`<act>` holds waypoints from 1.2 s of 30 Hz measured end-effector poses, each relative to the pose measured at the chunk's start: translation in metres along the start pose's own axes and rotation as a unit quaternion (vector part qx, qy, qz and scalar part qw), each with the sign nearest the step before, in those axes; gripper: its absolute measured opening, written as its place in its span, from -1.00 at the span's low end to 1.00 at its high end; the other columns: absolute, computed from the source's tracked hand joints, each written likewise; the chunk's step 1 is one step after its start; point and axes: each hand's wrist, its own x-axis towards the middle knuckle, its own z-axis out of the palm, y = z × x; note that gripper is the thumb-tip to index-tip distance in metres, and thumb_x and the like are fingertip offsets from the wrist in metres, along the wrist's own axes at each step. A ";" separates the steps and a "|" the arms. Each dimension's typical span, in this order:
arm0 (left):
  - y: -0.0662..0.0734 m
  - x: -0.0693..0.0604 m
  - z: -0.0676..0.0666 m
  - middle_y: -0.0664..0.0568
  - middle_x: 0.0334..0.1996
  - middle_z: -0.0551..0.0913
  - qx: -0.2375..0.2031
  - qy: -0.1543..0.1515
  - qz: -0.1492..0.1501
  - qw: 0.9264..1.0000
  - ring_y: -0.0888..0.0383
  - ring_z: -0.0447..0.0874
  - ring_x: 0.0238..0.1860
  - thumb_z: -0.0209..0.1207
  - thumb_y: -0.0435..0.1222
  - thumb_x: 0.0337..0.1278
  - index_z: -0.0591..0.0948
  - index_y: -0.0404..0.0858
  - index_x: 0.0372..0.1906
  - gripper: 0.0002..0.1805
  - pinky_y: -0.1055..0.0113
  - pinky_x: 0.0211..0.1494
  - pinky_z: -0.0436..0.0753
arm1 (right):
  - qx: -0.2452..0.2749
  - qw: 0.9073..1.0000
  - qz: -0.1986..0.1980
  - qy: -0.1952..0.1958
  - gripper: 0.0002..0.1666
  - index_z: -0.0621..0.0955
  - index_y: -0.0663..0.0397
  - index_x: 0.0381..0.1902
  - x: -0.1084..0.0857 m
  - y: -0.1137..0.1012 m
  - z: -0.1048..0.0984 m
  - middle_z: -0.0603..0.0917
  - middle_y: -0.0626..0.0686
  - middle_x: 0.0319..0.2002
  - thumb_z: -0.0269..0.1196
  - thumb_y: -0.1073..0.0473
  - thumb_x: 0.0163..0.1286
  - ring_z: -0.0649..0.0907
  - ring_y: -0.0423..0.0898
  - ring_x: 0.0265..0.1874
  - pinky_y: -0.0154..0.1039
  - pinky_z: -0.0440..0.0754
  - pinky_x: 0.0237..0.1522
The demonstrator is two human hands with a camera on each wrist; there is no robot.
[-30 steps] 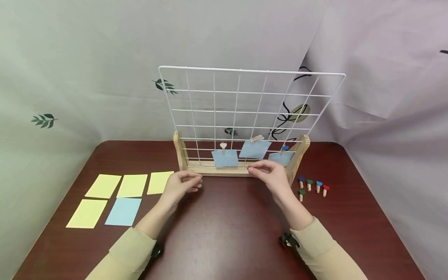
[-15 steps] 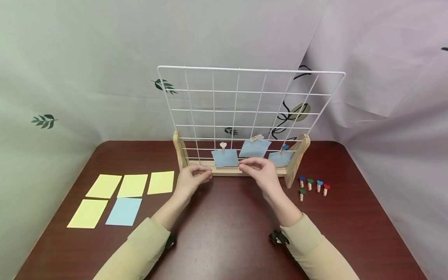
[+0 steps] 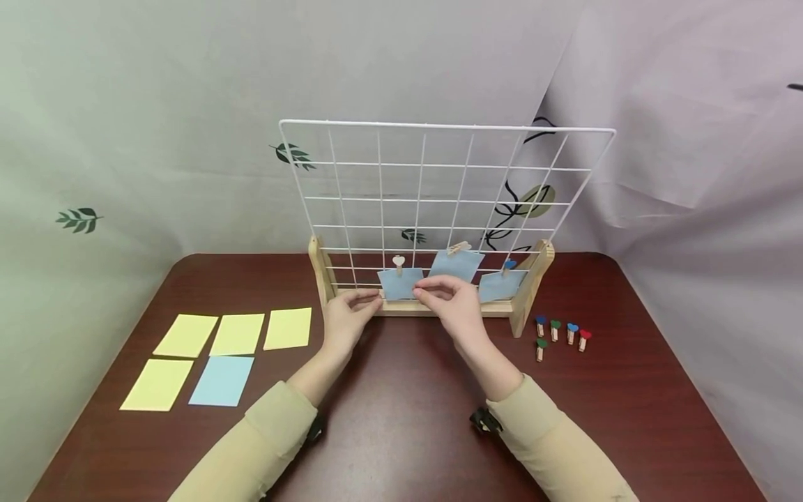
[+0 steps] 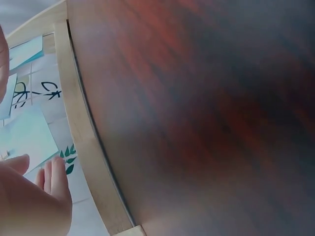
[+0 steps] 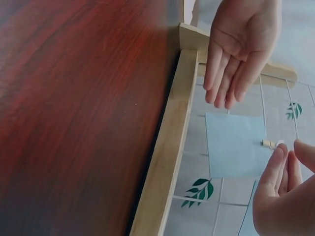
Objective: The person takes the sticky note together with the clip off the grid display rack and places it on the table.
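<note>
A light-blue sticky note (image 3: 398, 284) hangs low on the white wire grid (image 3: 401, 202), held by a clothespin with a white heart (image 3: 399, 263). My left hand (image 3: 347, 317) is at its left edge, fingers nearly straight, holding nothing visible. At the note's right edge is my right hand (image 3: 453, 307), thumb and fingers apart in the right wrist view; whether either hand touches the paper is unclear. A second blue note (image 3: 456, 263) hangs from a tilted wooden clothespin (image 3: 460, 247), partly behind my right hand. Farther right hangs a third blue note (image 3: 500, 286) under a blue-heart clothespin (image 3: 509, 266).
Wooden feet (image 3: 533, 286) and a wooden bar (image 3: 414, 311) support the grid on the dark red table (image 3: 401, 432). Several yellow notes (image 3: 237, 333) and one blue note (image 3: 222, 381) lie left. Several heart clothespins (image 3: 555, 330) lie right. A pale curtain (image 3: 401, 63) hangs behind.
My right hand has moved left, from below the middle note to the left note's right edge. My left hand has moved right and slightly up, from beside the yellow notes to its left edge.
</note>
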 end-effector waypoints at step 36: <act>0.000 0.006 0.006 -0.30 -0.04 0.84 0.047 -0.001 0.009 0.999 -0.17 0.86 0.03 0.40 -0.45 0.28 0.79 -0.43 0.02 -0.76 0.67 -0.13 0.71 | 0.006 0.996 -0.071 0.047 -0.53 0.65 0.50 0.21 -0.002 -0.010 0.037 0.75 0.43 0.12 0.40 0.52 0.34 0.76 0.30 0.17 -0.21 0.77 0.19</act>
